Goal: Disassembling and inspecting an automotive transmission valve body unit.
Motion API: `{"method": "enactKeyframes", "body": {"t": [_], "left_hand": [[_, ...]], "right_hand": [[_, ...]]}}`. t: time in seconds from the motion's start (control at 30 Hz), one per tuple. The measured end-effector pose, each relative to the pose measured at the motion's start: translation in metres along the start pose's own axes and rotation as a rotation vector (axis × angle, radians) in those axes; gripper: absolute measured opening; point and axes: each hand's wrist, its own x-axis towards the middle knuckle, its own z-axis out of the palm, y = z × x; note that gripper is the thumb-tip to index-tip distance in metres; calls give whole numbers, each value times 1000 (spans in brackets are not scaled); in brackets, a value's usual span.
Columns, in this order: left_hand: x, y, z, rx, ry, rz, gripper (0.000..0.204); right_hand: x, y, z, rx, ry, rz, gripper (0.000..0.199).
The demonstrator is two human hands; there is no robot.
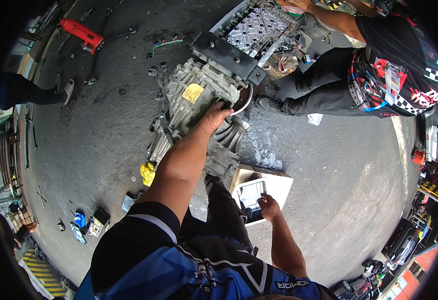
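Note:
A large grey gearbox (179, 92), with a yellow sticker on its casing, lies on the dark floor in front of me, against the engine block (251, 30). My left hand (219, 116) reaches over it, fingers curled at the casing's edge beside a pale curved rim (249, 100). Down to the right, my right hand (268, 207) is closed, fingers pinched by the edge of a rectangular tray (253, 186). Whatever it pinches is too small or hidden to make out. The tray rests on a pale board or box (279, 187) beside my leg.
At the upper right a co-worker (394, 65) bends over the engine, one arm stretched across it. A red jack (81, 34) stands far left. A yellow crumpled cloth (147, 174) lies near my left arm. Another person's foot (69, 91) shows at left; vehicles line the right rim.

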Motion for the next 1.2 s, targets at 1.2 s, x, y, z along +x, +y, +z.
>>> {"method": "enactKeyframes", "body": {"t": [1.2], "left_hand": [[-14, 16, 23, 708, 429, 58, 35]], "right_hand": [[2, -5, -3, -177, -22, -229, 37]]}}
